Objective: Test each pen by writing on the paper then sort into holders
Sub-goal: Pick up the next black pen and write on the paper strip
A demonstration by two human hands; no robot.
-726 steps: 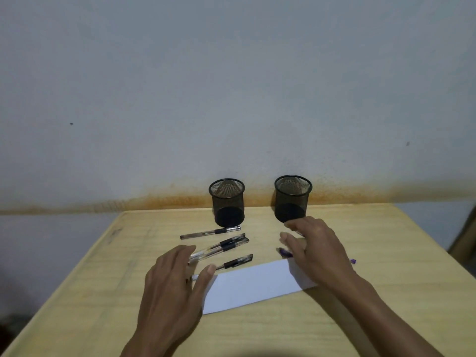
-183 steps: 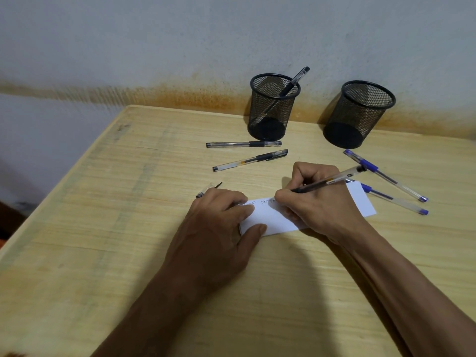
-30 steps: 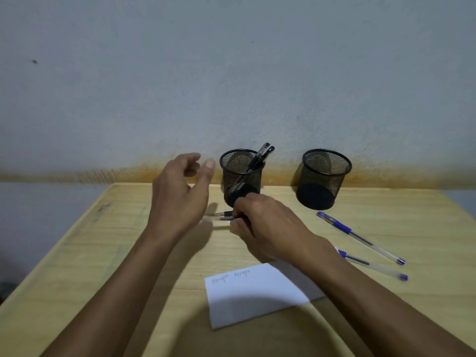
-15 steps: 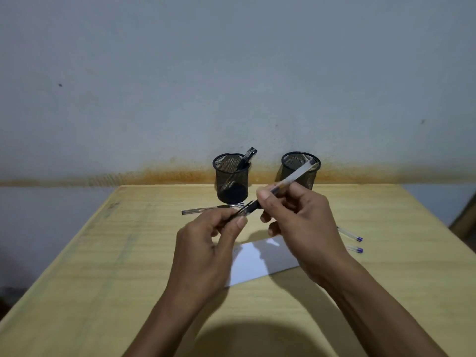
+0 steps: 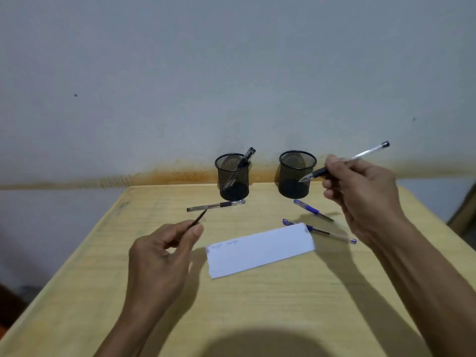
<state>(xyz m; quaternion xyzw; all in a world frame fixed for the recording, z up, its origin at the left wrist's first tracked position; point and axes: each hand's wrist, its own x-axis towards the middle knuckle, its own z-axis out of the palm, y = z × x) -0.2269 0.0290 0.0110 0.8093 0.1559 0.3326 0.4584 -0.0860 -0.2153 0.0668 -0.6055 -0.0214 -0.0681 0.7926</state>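
My right hand (image 5: 360, 199) grips an uncapped black pen (image 5: 365, 153) in the air, its tip pointing left in front of the right mesh holder (image 5: 297, 173). Between thumb and fingers my left hand (image 5: 162, 256) pinches the thin black pen cap (image 5: 199, 218) above the table. The left mesh holder (image 5: 233, 176) holds two black pens (image 5: 246, 157). A capped black pen (image 5: 216, 205) lies in front of it. Two blue pens (image 5: 313, 210) (image 5: 332, 234) lie on the right. The white paper (image 5: 260, 249) carries two scribbles near its left end.
The wooden table (image 5: 257, 305) stands against a grey wall; both holders are at its back edge. Its left edge (image 5: 77, 258) runs diagonally beside my left hand. A dark shadow falls on the near edge.
The hands have pulled apart: the cap came off in my left hand, and my right hand carried the bare pen up and to the right.
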